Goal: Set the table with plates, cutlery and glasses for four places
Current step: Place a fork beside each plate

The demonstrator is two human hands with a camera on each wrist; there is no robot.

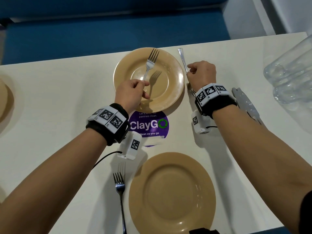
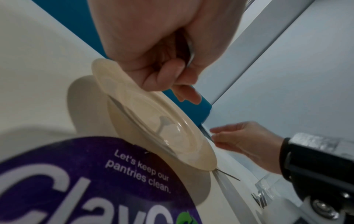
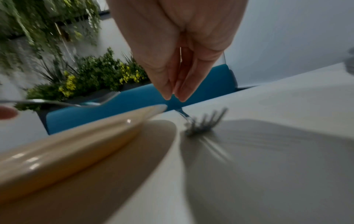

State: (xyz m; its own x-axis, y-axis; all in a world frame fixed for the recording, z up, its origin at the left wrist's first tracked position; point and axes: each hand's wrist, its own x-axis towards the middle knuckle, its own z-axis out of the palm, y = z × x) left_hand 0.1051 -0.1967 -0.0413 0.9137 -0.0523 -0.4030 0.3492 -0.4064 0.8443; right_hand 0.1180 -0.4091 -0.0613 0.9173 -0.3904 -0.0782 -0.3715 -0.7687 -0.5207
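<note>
Over the far tan plate my left hand grips a fork by its handle, tines pointing away, lifted above the plate. Just right of that plate my right hand pinches a second fork at mid-handle. Its handle end points away, and its tines sit low at the white table, blurred. The near tan plate has a third fork lying on the table to its left. In the left wrist view my fingers curl round the fork handle above the plate.
Clear glasses stand stacked at the right edge. Grey cutlery lies beside my right wrist. Another tan plate shows at the left edge. A purple ClayGo sticker lies between the two plates. A blue bench runs behind the table.
</note>
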